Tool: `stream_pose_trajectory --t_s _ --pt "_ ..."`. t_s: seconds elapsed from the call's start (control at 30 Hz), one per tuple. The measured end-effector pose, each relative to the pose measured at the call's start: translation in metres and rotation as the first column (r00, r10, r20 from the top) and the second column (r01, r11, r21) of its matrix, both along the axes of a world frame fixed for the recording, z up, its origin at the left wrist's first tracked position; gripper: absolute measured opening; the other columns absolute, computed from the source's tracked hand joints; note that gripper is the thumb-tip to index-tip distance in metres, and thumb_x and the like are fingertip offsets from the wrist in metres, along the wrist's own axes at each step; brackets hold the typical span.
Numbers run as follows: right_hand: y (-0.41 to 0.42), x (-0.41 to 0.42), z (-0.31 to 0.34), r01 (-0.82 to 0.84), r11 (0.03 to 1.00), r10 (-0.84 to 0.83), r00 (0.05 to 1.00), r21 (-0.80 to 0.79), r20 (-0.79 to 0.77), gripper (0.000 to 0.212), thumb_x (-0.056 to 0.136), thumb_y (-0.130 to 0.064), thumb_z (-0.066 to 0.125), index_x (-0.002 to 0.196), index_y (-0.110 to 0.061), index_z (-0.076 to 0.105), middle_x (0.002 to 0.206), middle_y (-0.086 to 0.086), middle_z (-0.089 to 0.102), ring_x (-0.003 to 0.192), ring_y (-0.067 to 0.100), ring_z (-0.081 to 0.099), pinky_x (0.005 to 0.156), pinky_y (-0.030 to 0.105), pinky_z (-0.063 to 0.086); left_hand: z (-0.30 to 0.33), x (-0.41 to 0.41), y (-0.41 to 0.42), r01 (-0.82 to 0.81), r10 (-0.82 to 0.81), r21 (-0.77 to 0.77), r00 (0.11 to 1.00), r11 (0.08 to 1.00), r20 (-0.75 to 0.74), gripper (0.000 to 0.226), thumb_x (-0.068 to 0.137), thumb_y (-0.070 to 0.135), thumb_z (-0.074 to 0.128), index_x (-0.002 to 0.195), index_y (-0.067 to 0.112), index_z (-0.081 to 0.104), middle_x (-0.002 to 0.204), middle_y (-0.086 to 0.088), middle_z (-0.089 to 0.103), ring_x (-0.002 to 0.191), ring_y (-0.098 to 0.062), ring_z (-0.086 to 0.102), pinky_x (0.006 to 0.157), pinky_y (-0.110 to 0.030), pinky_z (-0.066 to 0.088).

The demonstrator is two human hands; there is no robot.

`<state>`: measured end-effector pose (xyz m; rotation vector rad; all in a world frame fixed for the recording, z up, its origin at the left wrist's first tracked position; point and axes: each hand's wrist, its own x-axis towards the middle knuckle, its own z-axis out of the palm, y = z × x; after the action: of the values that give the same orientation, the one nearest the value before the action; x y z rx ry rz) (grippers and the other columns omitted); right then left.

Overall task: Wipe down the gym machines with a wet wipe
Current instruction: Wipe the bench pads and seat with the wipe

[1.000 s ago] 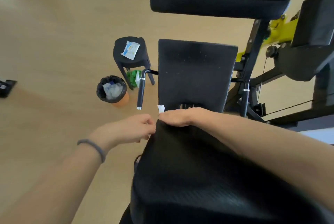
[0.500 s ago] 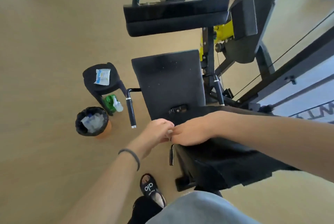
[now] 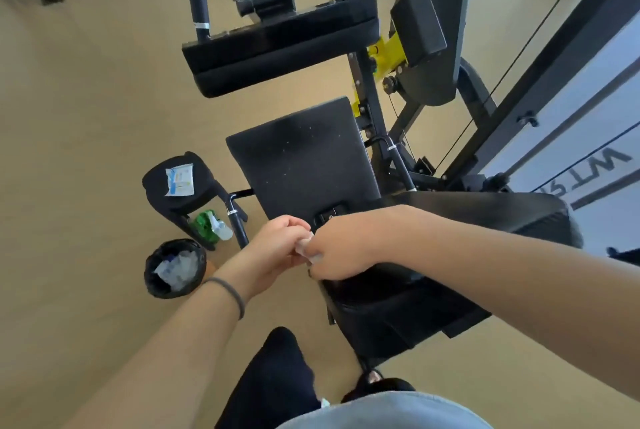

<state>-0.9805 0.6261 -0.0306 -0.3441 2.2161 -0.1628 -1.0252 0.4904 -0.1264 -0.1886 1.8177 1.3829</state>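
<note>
A black gym machine fills the middle of the view, with a flat seat pad, an upper pad and a back pad under my right forearm. My left hand and my right hand meet at the near left corner of the back pad. Between them they pinch a small white wet wipe, mostly hidden by the fingers. A grey band circles my left wrist.
A black stool with a wipe packet on top stands left of the seat. A green spray bottle sits beneath it and a black-lined bin of used wipes nearby. Machine frame and cables rise at right; wooden floor lies left.
My head has pulled back and up, so more of the machine shows. My left hand has closed in on my right hand, and both now hold the wipe at the pad's corner.
</note>
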Motion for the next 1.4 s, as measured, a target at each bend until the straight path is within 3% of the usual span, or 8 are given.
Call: stream_pose_trajectory --t_s 0.23,0.4,0.53,0.8,0.93,1.1,1.23,1.4 --pt "-0.027 -0.005 -0.022 0.326 0.942 -0.308 0.933 0.077 -0.186 0.052 0.095 -0.025 0.054 0.144 -0.022 0.038 0.112 0.005 0.055 0.083 0.023 0.057 0.055 0.032 0.032 -0.011 -0.069 0.006 0.006 -0.014 0.123 0.998 0.992 0.062 0.011 0.097 0.005 0.053 0.102 0.011 0.06 0.092 -0.01 0.061 0.076 -0.02 0.061 0.059 -0.028 0.053" --pt "-0.08 -0.026 -0.05 0.599 0.794 -0.554 0.785 0.107 -0.277 0.058 0.099 -0.035 0.052 0.151 -0.022 0.03 0.135 0.005 0.049 0.118 0.027 0.051 0.096 0.039 0.038 -0.037 -0.121 -0.012 0.078 -0.112 0.195 0.98 0.978 0.167 0.01 0.1 0.006 0.052 0.107 0.007 0.059 0.088 -0.009 0.059 0.077 -0.019 0.061 0.064 -0.031 0.056" --pt "-0.106 -0.04 -0.078 0.733 0.664 -0.667 0.671 0.15 -0.325 0.059 0.104 -0.036 0.041 0.156 -0.013 0.026 0.156 0.009 0.035 0.142 0.03 0.032 0.122 0.046 0.019 -0.053 -0.134 -0.024 0.115 -0.169 0.208 0.949 0.971 0.265 0.013 0.103 0.01 0.052 0.112 0.004 0.059 0.09 -0.009 0.065 0.068 -0.012 0.069 0.061 -0.027 0.057" --pt "-0.129 -0.042 -0.142 0.879 0.45 -0.832 0.348 -0.159 -0.433 0.068 0.104 -0.02 0.039 0.164 -0.019 0.008 0.172 0.0 0.0 0.158 0.024 -0.003 0.126 0.04 -0.004 -0.088 -0.147 -0.016 0.417 -0.455 0.187 0.851 0.889 0.263 0.056 0.088 0.044 0.063 0.131 0.009 0.061 0.123 -0.013 0.07 0.114 -0.025 0.068 0.098 -0.043 0.055" --pt "-0.126 -0.055 -0.179 0.874 0.471 -0.792 0.358 -0.121 -0.495 0.078 0.102 -0.021 0.048 0.162 -0.015 -0.002 0.167 0.012 -0.014 0.156 0.031 -0.013 0.127 0.047 -0.007 -0.117 -0.153 -0.008 0.56 -0.564 0.075 0.824 0.825 0.053 0.025 0.094 0.024 0.062 0.114 0.009 0.067 0.114 -0.011 0.07 0.109 -0.024 0.067 0.09 -0.041 0.06" --pt "-0.137 -0.063 -0.238 0.844 0.454 -0.768 0.208 -0.286 -0.606 0.082 0.073 -0.007 0.079 0.149 -0.004 0.049 0.157 0.017 0.043 0.149 0.033 0.036 0.121 0.046 0.032 -0.169 -0.177 0.003 0.492 -0.494 -0.053 0.868 0.869 -0.051 0.02 0.099 0.019 0.052 0.1 0.002 0.06 0.108 -0.013 0.068 0.096 -0.022 0.07 0.073 -0.032 0.061" --pt "-0.158 -0.051 -0.305 0.763 0.38 -0.797 -0.017 -0.523 -0.604 0.055 0.082 -0.002 0.07 0.137 -0.009 0.061 0.137 0.003 0.061 0.133 0.019 0.052 0.108 0.033 0.048 -0.212 -0.182 0.014 0.597 -0.614 -0.143 0.771 0.79 -0.172 0.029 0.103 0.027 0.045 0.105 0.001 0.06 0.096 -0.007 0.063 0.082 -0.014 0.06 0.072 -0.034 0.06" --pt "-0.168 -0.047 -0.396 0.802 0.198 -0.755 -0.241 -0.563 -0.609 0.036 0.087 -0.014 0.065 0.121 -0.024 0.058 0.117 -0.009 0.062 0.109 0.009 0.058 0.099 0.024 0.046 -0.277 -0.172 0.022 0.709 -0.671 -0.096 0.603 0.699 -0.432 0.042 0.104 0.03 0.045 0.09 -0.008 0.053 0.092 -0.006 0.051 0.083 -0.015 0.05 0.086 -0.04 0.047"
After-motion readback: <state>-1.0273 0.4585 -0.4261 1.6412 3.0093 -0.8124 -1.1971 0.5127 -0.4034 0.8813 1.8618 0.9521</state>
